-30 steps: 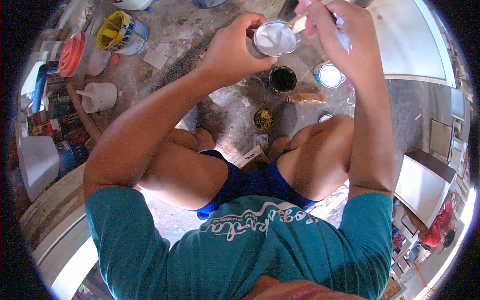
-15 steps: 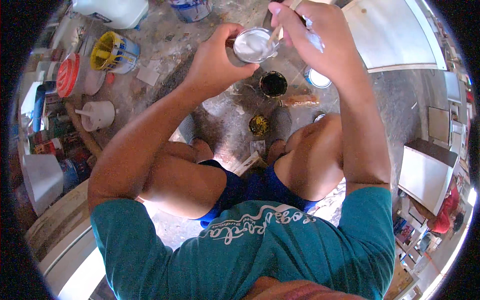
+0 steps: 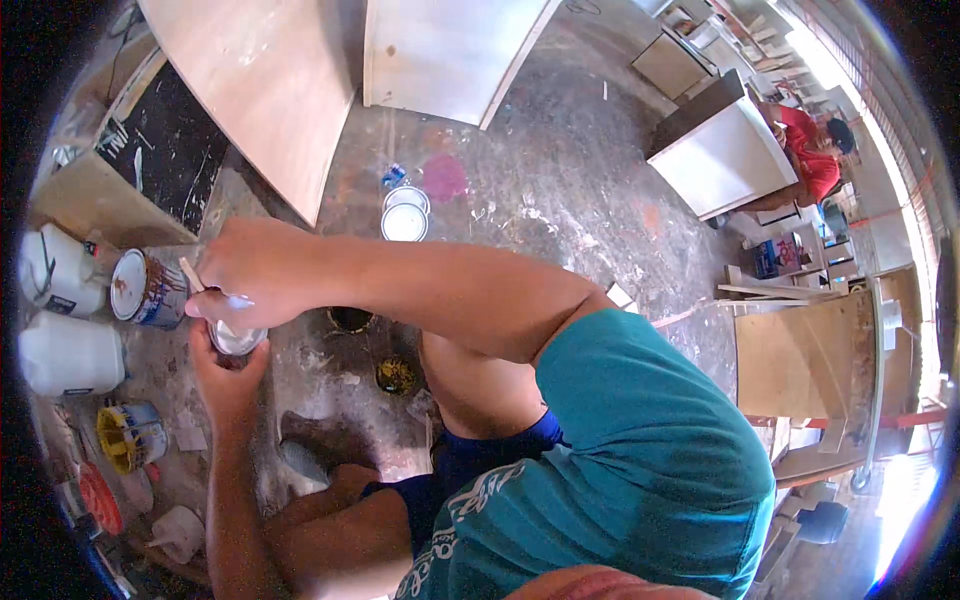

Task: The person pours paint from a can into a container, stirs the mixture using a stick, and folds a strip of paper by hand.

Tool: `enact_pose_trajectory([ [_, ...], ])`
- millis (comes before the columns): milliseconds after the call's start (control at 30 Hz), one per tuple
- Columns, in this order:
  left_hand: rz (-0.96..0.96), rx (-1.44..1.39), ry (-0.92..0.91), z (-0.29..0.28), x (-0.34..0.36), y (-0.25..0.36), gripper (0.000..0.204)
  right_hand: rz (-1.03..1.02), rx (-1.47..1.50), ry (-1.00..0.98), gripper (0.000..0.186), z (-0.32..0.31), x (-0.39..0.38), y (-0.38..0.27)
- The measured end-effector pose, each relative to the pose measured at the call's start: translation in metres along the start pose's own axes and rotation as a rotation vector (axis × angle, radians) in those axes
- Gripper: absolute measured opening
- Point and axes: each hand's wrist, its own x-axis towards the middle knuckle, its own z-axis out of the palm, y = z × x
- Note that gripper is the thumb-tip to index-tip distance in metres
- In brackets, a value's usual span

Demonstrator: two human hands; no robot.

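My left hand [image 3: 228, 388] is wrapped round a small clear cup [image 3: 237, 343] of white paint at the left of the view. Just above the cup is my right hand [image 3: 255, 268], closed on a thin wooden stick [image 3: 190, 274]; white paint smears its skin. My right hand hides the stick's lower end and part of the cup's opening. Below my right forearm, a dark-filled pot [image 3: 350, 319] is partly covered. A yellow-stained pot [image 3: 396, 375] sits on the floor near my knee.
Beyond my forearm stands a white-topped can [image 3: 405, 216]. A stained paint can [image 3: 148, 288], white jugs [image 3: 72, 355] and a yellow-rimmed bucket [image 3: 131, 437] line the left. Large pale panels [image 3: 450, 55] stand at the back. A person in red [image 3: 812, 150] is beside a white cabinet [image 3: 735, 150].
The view has swung right, bringing the panels and the person in red into fuller view. My hands now appear farther left, still on the cup and stick; my right forearm crosses the view.
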Motion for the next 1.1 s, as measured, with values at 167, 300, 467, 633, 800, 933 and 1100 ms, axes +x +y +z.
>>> enact_pose_trajectory([
  [167, 0.022, 0.079, -0.016, -0.002, -0.003, -0.009, 0.08, 0.167, -0.179, 0.019, 0.045, -0.007, 0.001, -0.004],
  [300, 0.024, 0.134, 0.031, -0.002, -0.001, -0.007, 0.081, 0.049, -0.075, 0.023, 0.044, 0.004, 0.0, -0.003],
  [467, 0.075, 0.102, -0.042, -0.003, 0.0, -0.01, 0.081, 0.147, -0.192, 0.031, 0.045, -0.005, 0.004, -0.008],
  [633, 0.039, -0.16, 0.015, 0.003, -0.004, -0.003, 0.079, -0.058, 0.047, 0.107, 0.041, 0.016, 0.002, 0.009],
  [800, -0.001, 0.138, 0.022, -0.004, -0.007, 0.017, 0.074, 0.063, -0.174, 0.067, 0.04, 0.0, 0.006, -0.008],
  [933, -0.027, -0.046, 0.031, 0.001, -0.006, 0.016, 0.077, 0.004, 0.051, 0.027, 0.04, 0.008, 0.002, 0.001],
  [1100, 0.024, 0.216, 0.062, -0.004, -0.011, 0.028, 0.075, 0.13, 0.019, -0.087, 0.038, -0.004, 0.009, 0.004],
])
